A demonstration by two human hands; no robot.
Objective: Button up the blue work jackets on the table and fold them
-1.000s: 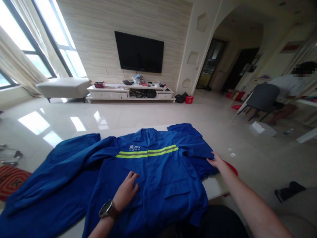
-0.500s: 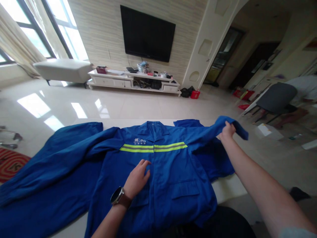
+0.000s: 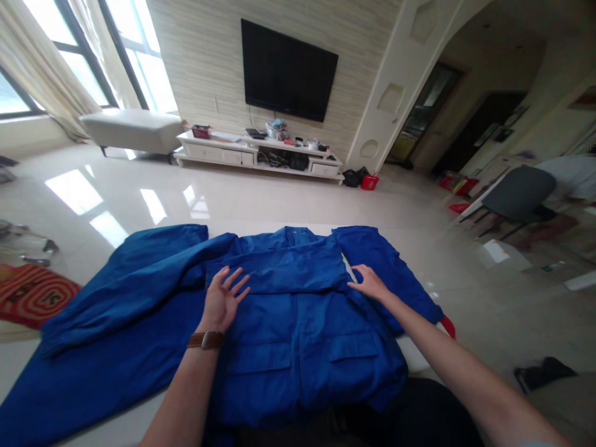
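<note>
Across a pale tabletop [image 3: 419,355], one limp blue jacket [image 3: 265,323]

Front side up, the jacket lies with its collar [image 3: 297,236] pointing away from the person. One sleeve [image 3: 284,270] is laid across the chest; the other sleeve [image 3: 153,295] stretches out to the left, over more blue cloth [image 3: 107,385]. From where I stand, the left hand [image 3: 225,298] is at the far end of the crossing sleeve, fingers spread, gripping nothing. The right hand [image 3: 370,282] is by the shoulder fold [image 3: 336,264], thumb and fingers parted, just beside a sliver of pale strip [image 3: 348,268]; whether the fingertips touch cloth, I can't tell.

I'd take it for sturdy workwear fabric: soft, fairly thick, light enough to lift a part one-handed, yet wide enough that the rest would drag and rumple. Nothing about it seems fragile. It doesn't look slippery either, so laid layers should mostly stay put, though a folded edge might puff up a little.

To my eye the best holds come in pairs: shoulder and sleeve end for a sleeve, shoulder and hem [image 3: 265,415] for a side. A pocket flap [image 3: 354,349] would make a poor handle, since tugging it could skew the front.
</note>
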